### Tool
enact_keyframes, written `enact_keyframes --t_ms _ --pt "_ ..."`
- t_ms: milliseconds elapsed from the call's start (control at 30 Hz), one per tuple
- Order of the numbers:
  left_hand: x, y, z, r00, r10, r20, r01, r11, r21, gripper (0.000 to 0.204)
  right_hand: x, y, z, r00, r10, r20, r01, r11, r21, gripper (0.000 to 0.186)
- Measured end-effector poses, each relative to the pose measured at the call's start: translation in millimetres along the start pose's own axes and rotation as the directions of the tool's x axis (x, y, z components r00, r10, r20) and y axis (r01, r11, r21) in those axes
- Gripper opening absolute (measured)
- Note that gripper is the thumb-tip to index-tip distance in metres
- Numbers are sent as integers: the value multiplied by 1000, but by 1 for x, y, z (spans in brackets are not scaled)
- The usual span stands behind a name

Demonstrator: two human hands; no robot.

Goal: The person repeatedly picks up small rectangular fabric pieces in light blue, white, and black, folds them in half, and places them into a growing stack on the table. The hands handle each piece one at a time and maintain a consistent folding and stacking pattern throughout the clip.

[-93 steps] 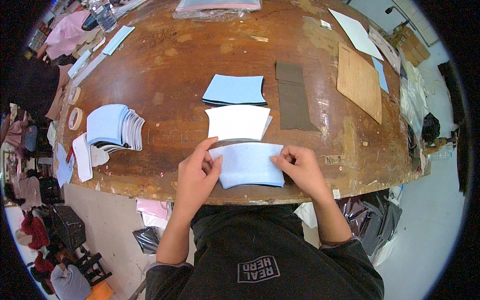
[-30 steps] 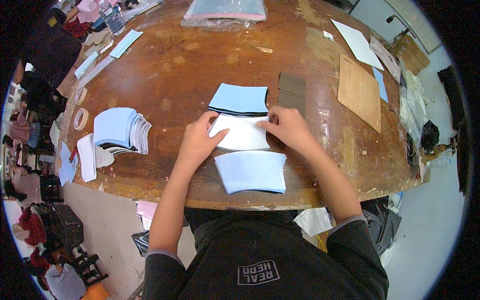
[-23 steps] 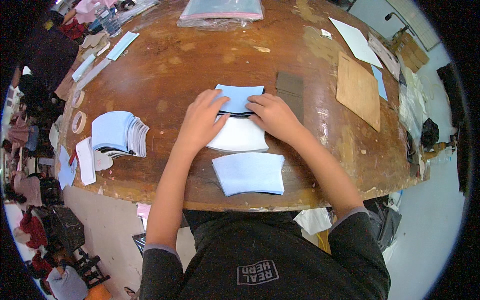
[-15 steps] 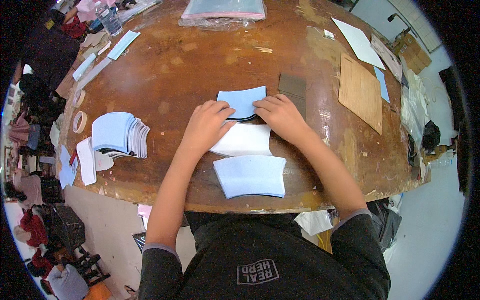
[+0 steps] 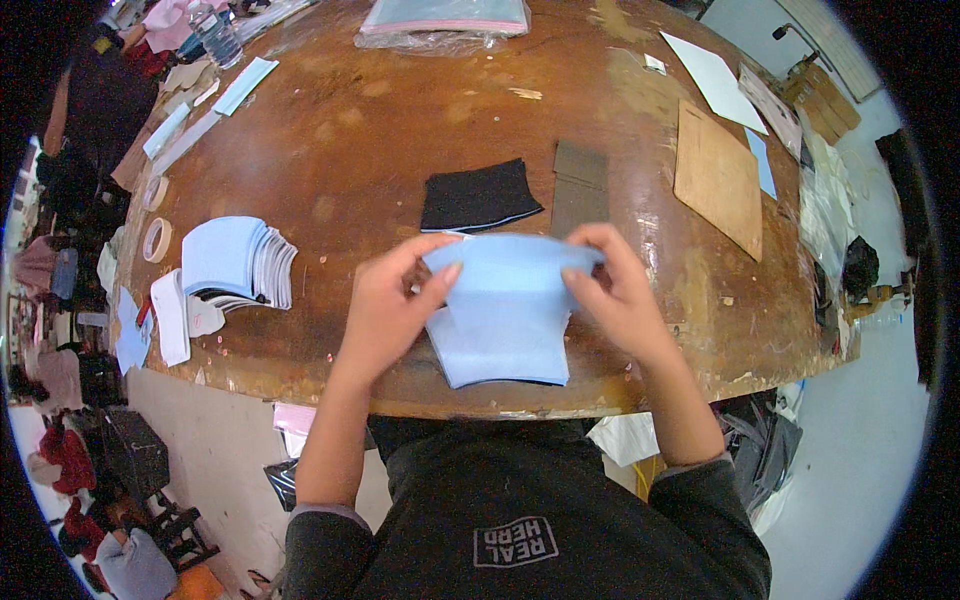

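My left hand and my right hand hold a light blue fabric piece by its upper corners, lifted over the near edge of the brown wooden table. Beneath it lies another light blue piece on the table edge. A black fabric piece lies flat just beyond my hands. A dark grey strip sits to its right.
A fanned stack of light blue pieces lies at the left, with white pieces and tape rolls near it. A brown board and white sheets are at the right. A plastic bag lies at the far edge.
Both hands reached to the far blue piece, lifted it and brought it toward me. The black piece under it is now uncovered.
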State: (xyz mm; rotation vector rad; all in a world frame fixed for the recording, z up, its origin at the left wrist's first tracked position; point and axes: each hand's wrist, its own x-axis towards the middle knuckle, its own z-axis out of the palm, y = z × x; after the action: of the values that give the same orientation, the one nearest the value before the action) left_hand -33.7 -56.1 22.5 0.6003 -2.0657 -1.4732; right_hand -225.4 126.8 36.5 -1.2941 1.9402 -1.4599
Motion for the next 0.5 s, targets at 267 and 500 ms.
enact_keyframes --t_ms 267,500 --pt "-57 5 8 981 -195 -8 195 981 -12 50 -52 1 13 927 363 92 -368 928 51 32" --pt "-56 3 8 979 -203 -18 202 961 189 52 -48 6 25 971 237 45 -226 960 -165 31"
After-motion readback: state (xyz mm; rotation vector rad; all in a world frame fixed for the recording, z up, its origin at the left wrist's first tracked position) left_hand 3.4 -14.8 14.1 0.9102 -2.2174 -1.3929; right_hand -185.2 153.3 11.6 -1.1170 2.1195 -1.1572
